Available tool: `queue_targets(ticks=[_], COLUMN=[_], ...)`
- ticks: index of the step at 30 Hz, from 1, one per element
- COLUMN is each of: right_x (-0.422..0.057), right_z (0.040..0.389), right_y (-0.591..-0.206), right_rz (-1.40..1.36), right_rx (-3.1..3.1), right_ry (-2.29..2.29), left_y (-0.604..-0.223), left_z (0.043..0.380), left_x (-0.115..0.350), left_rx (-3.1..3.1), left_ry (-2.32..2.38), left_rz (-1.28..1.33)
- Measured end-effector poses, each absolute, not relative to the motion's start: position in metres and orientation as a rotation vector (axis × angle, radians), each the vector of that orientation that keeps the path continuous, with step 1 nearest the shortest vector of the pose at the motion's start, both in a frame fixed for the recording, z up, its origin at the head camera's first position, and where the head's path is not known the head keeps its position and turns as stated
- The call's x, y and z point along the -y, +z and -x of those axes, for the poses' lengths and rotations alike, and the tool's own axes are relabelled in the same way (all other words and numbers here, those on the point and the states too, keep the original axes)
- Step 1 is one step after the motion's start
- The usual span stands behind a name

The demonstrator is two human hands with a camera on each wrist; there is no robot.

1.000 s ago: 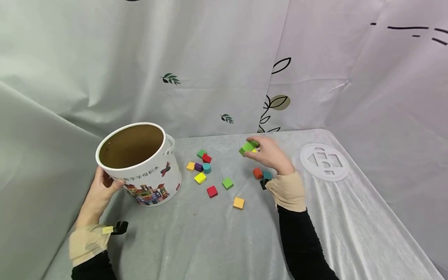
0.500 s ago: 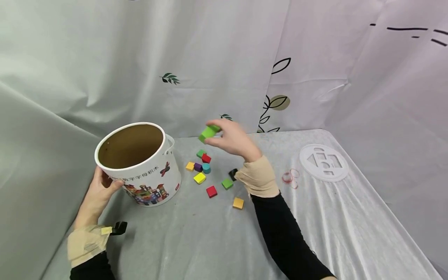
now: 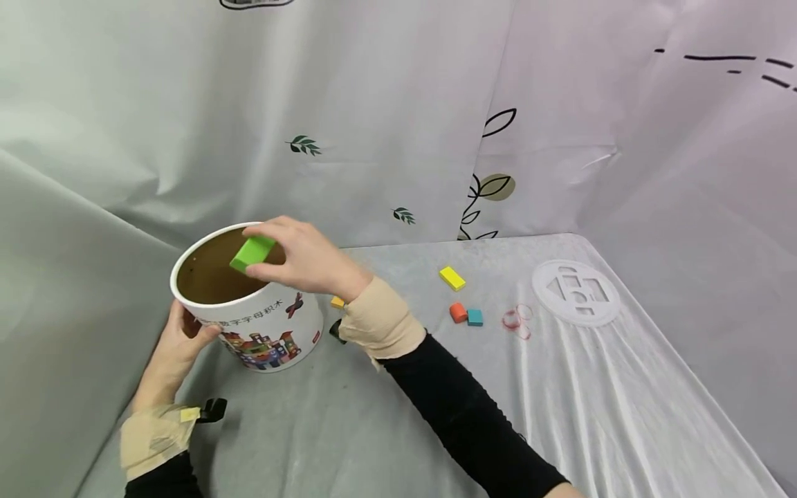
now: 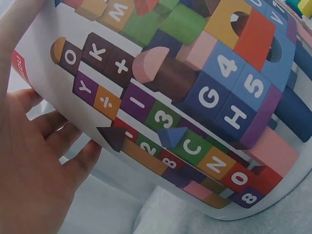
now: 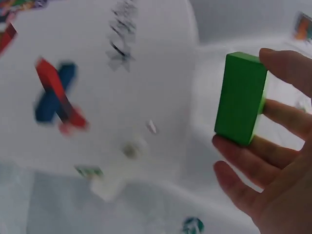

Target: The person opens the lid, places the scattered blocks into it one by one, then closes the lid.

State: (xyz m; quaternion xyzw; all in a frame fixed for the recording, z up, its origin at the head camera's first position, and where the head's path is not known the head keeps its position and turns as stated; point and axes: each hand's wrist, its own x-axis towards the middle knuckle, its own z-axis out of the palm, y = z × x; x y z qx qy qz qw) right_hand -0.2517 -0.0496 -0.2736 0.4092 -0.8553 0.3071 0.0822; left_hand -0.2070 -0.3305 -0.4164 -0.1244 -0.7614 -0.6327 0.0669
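A white bucket printed with colourful letter blocks stands tilted on the left of the cloth-covered table. My left hand grips its left side, thumb towards the front; the left wrist view shows the fingers bent against the printed wall. Between thumb and fingers, my right hand pinches a green rectangular block over the bucket's mouth. In the right wrist view the whole green block shows beside the blurred bucket wall. The bucket's bottom is hidden from me.
A yellow block, an orange-red block and a teal block lie right of centre. Farther right are pinkish rubber bands and a white lid with shaped holes. My right arm covers most other blocks; one orange-yellow block peeks out.
My right hand has carried the green block leftward from the right-hand blocks to above the bucket's mouth. The left hand and the bucket have stayed in place.
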Motion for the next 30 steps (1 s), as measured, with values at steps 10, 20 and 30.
queue_targets(ticks=[10, 20, 30], right_x=[0.091, 0.108, 0.115], right_z=[0.253, 0.251, 0.248], right_y=[-0.296, -0.299, -0.305], right_rz=[-1.182, -0.995, -0.955], right_rx=[2.744, 2.928, 2.905], right_ry=[0.615, 0.298, 0.207], left_y=[-0.417, -0.418, -0.417], left_z=[0.207, 0.208, 0.210], left_x=[0.329, 0.328, 0.329], left_rx=[2.380, 2.328, 2.281], left_ry=[-1.823, -1.885, -1.917], left_rz=[0.344, 0.380, 0.402])
